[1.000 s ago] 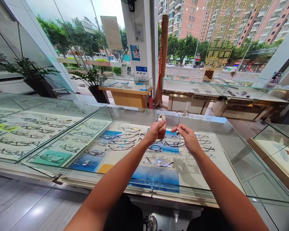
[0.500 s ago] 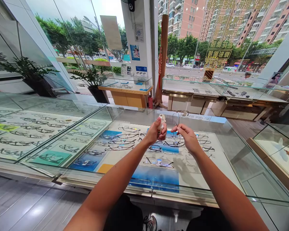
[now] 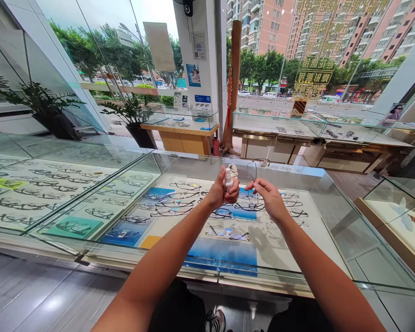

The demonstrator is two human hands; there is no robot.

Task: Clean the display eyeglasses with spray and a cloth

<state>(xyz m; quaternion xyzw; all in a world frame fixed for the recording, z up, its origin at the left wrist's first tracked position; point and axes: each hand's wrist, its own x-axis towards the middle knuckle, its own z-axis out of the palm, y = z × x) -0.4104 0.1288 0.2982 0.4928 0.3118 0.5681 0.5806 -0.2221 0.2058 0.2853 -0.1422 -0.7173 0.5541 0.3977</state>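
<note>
My left hand [image 3: 221, 193] is closed round a small white spray bottle [image 3: 228, 179], held upright with its nozzle towards the glasses. My right hand [image 3: 268, 196] pinches a thin-framed pair of glasses [image 3: 252, 169] by one arm, and the lenses stand up just right of the bottle. Both hands hover above the glass top of a display counter [image 3: 332, 240]. A crumpled cloth [image 3: 234, 168] lies on the glass just beyond my left hand.
Under the glass lie several rows of spectacles [image 3: 180, 207] on blue and white trays. Another glass counter [image 3: 38, 184] joins on the left. Further display counters [image 3: 280, 124] and potted plants [image 3: 134, 115] stand before the shop windows.
My left hand has turned the spray bottle upright and lowered it slightly, so its nozzle now shows. The cloth now lies on the glass behind. The right hand with the glasses has stayed still.
</note>
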